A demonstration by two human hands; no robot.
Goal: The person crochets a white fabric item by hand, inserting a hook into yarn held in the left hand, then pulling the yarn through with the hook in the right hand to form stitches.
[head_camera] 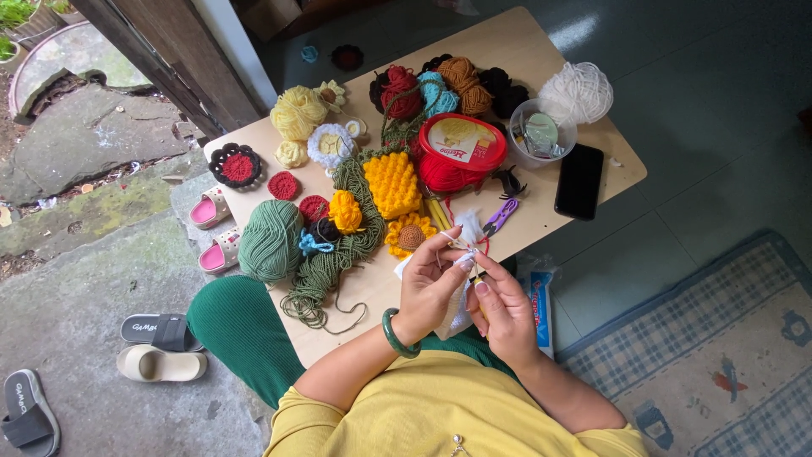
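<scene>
A: Hands status?

B: Left hand and right hand are together over the near edge of the wooden table, both on a white crochet piece. Left fingers curled, thumb and forefinger pinching the top of the piece. Right fingers pressed together against its right side; looks like they also grip a thin yellow hook, but it's too small to be sure.

A: Where exactly is the piece?

B: Between the two palms, hanging down toward the lap, just in front of the yellow crochet flower with a brown centre. A red strand runs from it up toward the red yarn under the red-lidded tub.

A: Wrist?

B: Green bangle on the left wrist.

A: Surroundings?

B: Purple snips just beyond the hands. Green yarn ball far left, loose green cord beside it. Black phone at the right edge, clear cup and white yarn ball behind it. Yellow knit block mid-table.
</scene>
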